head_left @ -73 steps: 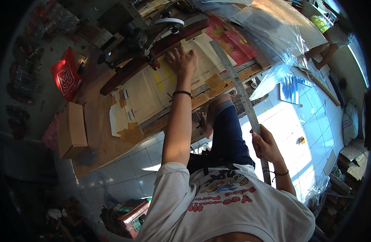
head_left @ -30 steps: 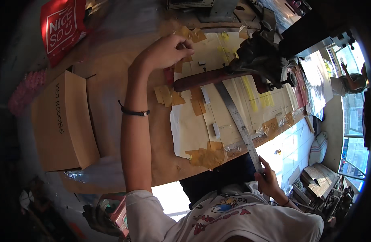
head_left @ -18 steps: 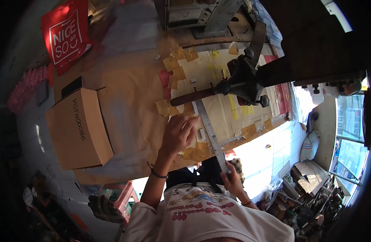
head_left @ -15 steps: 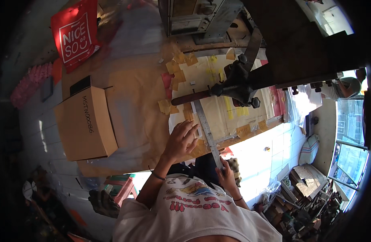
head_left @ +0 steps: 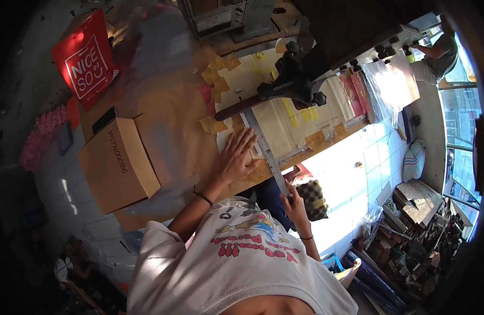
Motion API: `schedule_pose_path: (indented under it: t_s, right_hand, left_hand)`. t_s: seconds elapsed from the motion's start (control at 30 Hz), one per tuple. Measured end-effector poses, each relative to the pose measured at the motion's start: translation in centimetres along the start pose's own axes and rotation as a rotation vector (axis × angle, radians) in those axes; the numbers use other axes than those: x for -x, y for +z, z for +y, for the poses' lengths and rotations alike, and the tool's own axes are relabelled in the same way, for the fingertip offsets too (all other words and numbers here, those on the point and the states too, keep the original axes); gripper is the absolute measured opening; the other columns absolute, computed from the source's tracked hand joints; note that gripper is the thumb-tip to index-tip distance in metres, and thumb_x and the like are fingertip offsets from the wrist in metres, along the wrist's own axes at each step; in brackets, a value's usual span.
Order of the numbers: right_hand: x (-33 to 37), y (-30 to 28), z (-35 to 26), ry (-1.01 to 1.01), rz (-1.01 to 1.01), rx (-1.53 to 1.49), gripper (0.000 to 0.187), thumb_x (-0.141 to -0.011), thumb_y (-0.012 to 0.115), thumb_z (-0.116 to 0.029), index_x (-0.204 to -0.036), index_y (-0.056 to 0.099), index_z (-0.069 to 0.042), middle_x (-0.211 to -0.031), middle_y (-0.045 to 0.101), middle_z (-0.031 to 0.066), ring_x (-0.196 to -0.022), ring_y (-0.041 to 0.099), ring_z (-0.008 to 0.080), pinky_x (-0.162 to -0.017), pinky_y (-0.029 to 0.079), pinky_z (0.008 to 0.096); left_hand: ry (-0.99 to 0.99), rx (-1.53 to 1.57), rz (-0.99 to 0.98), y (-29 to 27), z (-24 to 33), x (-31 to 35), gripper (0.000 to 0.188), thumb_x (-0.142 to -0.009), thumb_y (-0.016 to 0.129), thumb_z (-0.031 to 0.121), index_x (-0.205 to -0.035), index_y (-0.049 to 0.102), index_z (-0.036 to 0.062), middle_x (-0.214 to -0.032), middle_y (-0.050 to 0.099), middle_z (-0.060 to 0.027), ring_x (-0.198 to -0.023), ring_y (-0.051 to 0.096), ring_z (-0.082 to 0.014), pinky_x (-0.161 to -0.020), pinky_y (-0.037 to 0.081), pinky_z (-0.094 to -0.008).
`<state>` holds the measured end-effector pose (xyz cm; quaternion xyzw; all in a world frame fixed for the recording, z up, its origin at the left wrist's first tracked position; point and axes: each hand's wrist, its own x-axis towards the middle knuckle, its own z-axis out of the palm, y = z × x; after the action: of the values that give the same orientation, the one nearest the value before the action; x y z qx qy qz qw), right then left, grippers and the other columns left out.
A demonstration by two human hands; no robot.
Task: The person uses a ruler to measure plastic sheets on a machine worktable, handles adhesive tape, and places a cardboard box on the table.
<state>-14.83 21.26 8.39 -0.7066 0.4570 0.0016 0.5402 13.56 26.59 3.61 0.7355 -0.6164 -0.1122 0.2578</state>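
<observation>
My left hand [head_left: 237, 157] lies flat, fingers spread, on the pale taped sheets [head_left: 276, 123] near the front edge of the brown worktable [head_left: 168, 142]. It rests just left of a long metal ruler [head_left: 264, 149]. The ruler runs from under the black machine arm [head_left: 297, 86] back over the table edge. My right hand [head_left: 293, 199] grips the ruler's near end, below the table edge. A dark band sits on each wrist.
A closed cardboard box [head_left: 118, 164] stands on the table's left part, a red bag [head_left: 87, 58] behind it. Clear plastic sheeting [head_left: 392, 84] hangs at the right end. Another person [head_left: 436, 50] works at the far right. Stacked clutter [head_left: 415, 231] covers the floor right.
My left hand pulled back from the far part of the table and now lies flat beside the ruler. The ruler's far end slid under the machine arm, still held by my right hand.
</observation>
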Motion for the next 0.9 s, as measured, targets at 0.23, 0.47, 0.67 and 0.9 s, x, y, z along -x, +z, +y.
schedule_pose_path:
  t_s: [0.23,0.47,0.67,0.9]
  right_hand:
    - [-0.1,1.3,2.3,0.000,0.042,-0.042,0.050,-0.097,0.061,-0.015,-0.145,0.046,-0.011,-0.116,0.068,0.0191,-0.105,0.068,0.0248,-0.089,0.051,0.0353]
    - [0.0,0.9,0.8,0.093,0.072,-0.110,0.048,-0.094,0.064,-0.012,-0.140,0.050,-0.007,-0.104,0.070,0.0195,-0.098,0.068,0.0212,-0.087,0.050,0.0345]
    - [-1.1,1.5,1.4,0.012,0.100,-0.093,0.048,-0.094,0.063,-0.015,-0.140,0.051,-0.007,-0.107,0.070,0.0198,-0.097,0.069,0.0214,-0.088,0.051,0.0345]
    - [-1.0,1.7,1.6,0.055,0.093,-0.118,0.049,-0.095,0.062,-0.019,-0.141,0.050,-0.008,-0.109,0.070,0.0178,-0.094,0.071,0.0233,-0.086,0.051,0.0348]
  left_hand:
    - [0.019,-0.009,0.009,0.4,-0.1,0.8,0.075,-0.088,0.062,0.043,-0.148,0.039,0.0056,-0.158,0.033,-0.0140,-0.147,0.028,-0.0307,-0.119,0.020,-0.0553]
    - [0.046,-0.067,0.043,0.4,0.1,-0.4,0.076,-0.089,0.062,0.043,-0.150,0.036,0.0038,-0.158,0.033,-0.0134,-0.146,0.031,-0.0296,-0.118,0.023,-0.0533]
    - [0.048,-0.090,0.041,0.5,-0.1,-0.4,0.079,-0.089,0.060,0.046,-0.150,0.035,0.0011,-0.158,0.032,-0.0157,-0.146,0.030,-0.0292,-0.118,0.024,-0.0526]
    - [0.027,-0.069,0.038,0.8,-0.1,0.1,0.079,-0.090,0.059,0.046,-0.151,0.034,0.0034,-0.158,0.033,-0.0148,-0.145,0.032,-0.0302,-0.117,0.024,-0.0534]
